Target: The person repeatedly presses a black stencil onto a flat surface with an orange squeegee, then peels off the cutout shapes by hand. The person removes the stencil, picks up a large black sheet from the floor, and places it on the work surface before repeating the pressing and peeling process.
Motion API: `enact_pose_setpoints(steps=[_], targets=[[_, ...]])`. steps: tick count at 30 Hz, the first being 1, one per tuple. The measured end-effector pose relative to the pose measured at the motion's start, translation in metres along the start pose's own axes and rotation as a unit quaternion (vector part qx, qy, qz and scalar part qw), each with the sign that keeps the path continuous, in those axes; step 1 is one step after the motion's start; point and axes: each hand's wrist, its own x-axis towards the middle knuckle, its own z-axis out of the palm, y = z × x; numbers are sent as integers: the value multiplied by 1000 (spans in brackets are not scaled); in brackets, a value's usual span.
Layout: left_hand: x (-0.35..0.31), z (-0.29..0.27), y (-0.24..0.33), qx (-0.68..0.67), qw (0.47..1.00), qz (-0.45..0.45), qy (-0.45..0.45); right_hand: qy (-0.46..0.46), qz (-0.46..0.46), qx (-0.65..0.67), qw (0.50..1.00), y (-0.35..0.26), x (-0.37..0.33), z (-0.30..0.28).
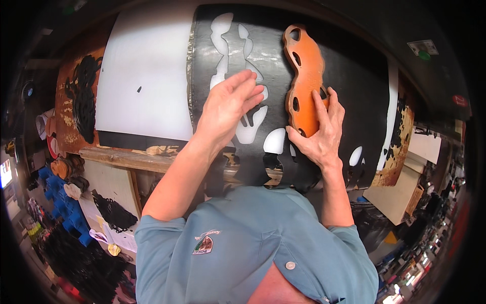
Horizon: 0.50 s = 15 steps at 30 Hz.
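Note:
A long orange cutting die (306,66) with a wavy outline and several oval openings lies on a sheet of black leather-like material (271,45). My right hand (324,137) grips the near end of the die, thumb by its near left corner and fingers along its right side. My left hand (228,109) is over the sheet to the left of the die, fingers stretched out and holding nothing. Around and beyond it, wavy cut-out holes (220,40) show white below. The sheet's near edge is cut into ragged strips (253,169).
A white board (147,66) lies under the sheet and extends left, with a small black scrap on it. Black cut pieces (84,96) are heaped at the far left. A wooden rail (131,159) runs along the near edge. Blue bins (63,202) stand lower left. A dark machine part (425,25) is at upper right.

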Motion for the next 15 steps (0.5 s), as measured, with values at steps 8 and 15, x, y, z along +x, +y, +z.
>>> enact_pose_setpoints(steps=[8, 15], targets=[[40, 13, 12, 57, 996, -62, 12, 15, -4, 15, 1000, 3, -1, 4], [101, 13, 14, 276, 954, 62, 95, 30, -30, 25, 999, 10, 17, 3]])
